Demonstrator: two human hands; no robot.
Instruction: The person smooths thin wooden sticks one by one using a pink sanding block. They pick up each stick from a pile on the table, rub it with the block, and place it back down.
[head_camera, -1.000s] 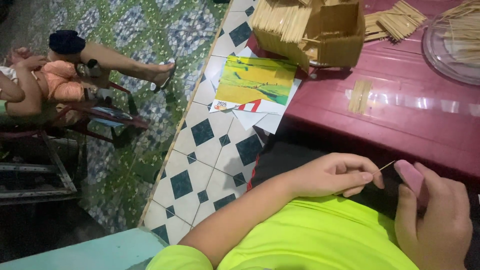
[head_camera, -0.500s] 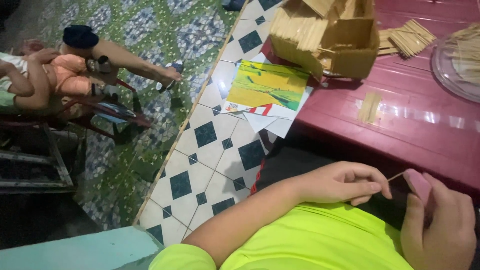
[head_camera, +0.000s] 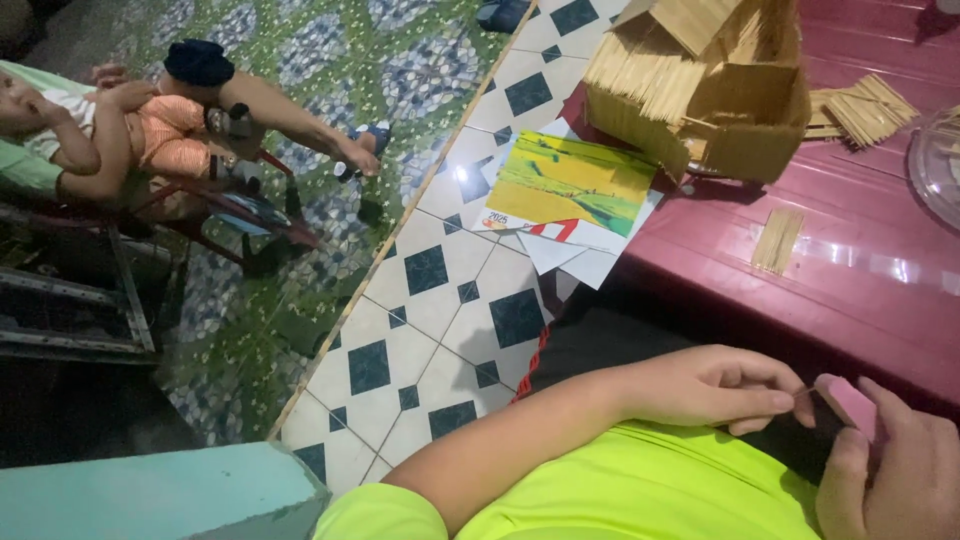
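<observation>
Two hands meet low over our lap: our left hand (head_camera: 715, 388) pinches one thin stick (head_camera: 803, 392) by its end, its tip touching the pink block (head_camera: 850, 405) that our right hand (head_camera: 895, 470) grips, so the block can seemingly rub the tip. One stick house (head_camera: 700, 85) stands on the maroon table (head_camera: 880, 270), with one small flat bundle (head_camera: 777, 240) and a looser pile (head_camera: 860, 110) near it, kept within reach.

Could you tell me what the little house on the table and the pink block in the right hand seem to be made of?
Little house: apparently thin pale wooden sticks laid side by side, matte and unpainted; fine parallel grooves show on the roof and walls. Pink block in the right hand: smooth, matte, evenly coloured, perhaps foam or plastic; the look leaves it open.
</observation>
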